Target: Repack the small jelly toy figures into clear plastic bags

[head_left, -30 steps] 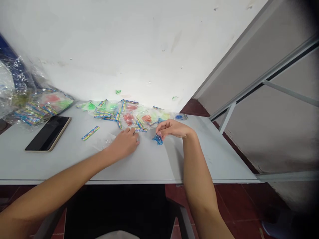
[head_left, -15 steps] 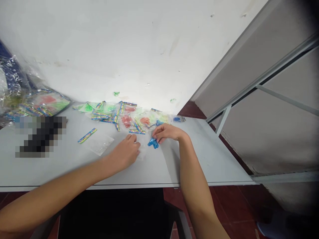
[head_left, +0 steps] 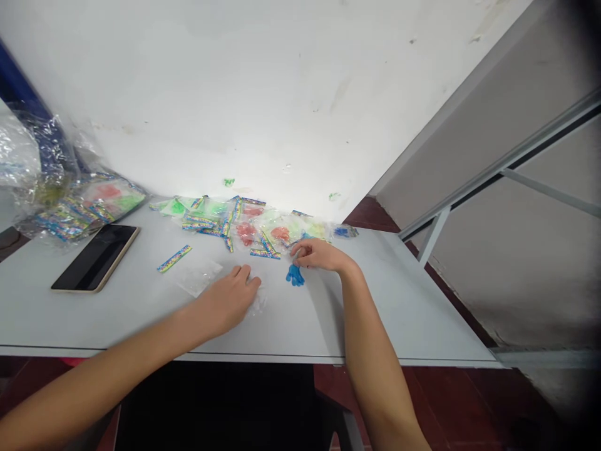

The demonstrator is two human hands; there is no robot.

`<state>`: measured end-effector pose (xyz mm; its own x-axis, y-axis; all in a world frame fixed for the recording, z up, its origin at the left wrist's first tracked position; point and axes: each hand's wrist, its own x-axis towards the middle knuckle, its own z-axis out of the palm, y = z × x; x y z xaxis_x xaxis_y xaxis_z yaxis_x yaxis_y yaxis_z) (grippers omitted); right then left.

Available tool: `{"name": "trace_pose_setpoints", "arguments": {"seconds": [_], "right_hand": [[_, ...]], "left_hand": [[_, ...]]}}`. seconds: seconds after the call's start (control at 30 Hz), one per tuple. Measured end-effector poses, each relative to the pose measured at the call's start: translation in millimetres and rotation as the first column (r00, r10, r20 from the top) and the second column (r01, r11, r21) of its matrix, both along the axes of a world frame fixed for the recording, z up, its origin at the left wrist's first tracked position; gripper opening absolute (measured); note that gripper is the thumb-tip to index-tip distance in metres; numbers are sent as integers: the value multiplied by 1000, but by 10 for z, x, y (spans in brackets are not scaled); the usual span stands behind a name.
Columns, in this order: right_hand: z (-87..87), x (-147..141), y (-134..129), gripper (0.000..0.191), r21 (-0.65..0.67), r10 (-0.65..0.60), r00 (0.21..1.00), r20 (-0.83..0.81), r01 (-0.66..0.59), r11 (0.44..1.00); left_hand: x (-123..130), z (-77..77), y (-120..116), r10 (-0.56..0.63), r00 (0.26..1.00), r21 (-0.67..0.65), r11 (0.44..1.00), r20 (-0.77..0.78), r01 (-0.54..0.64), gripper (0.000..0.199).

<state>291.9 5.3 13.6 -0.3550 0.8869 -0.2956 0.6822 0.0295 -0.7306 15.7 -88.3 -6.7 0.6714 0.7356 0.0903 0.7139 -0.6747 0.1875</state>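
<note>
My right hand pinches a blue rubbery hand-shaped toy by its upper end. The toy's small fingers hang toward the white tabletop. My left hand has its fingers curled together over a clear plastic bag, part of which sticks out beside the fingers. Its fingertips are mostly hidden by the back of the hand. Left of it lies a flat clear bag with a colourful printed strip along one end.
Along the wall, a row of clear packets holds red toys and green toys. A smartphone lies at the left, with a heap of packed toys behind it. A dark chair stands at the front edge.
The view has shifted slightly. My left hand has drawn a little left, away from the right hand, with the clear bag. The blue toy now hangs with its fingers more spread downward.
</note>
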Motion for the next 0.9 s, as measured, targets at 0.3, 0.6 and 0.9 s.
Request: {"name": "trace_pose_setpoints", "arguments": {"seconds": [0.3, 0.6, 0.9], "right_hand": [[-206, -235, 99, 42, 434, -524, 849, -70, 498, 750], [-458, -484, 173, 47, 529, -609, 786, -102, 562, 636], [-340, -274, 193, 21, 405, -626, 635, -453, 772, 490]], "left_hand": [[-820, -365, -122, 304, 942, 214, 920, 139, -329, 50], [-796, -208, 48, 395, 901, 182, 887, 181, -425, 56], [-193, 143, 617, 185, 918, -128, 981, 352, -148, 50]]}}
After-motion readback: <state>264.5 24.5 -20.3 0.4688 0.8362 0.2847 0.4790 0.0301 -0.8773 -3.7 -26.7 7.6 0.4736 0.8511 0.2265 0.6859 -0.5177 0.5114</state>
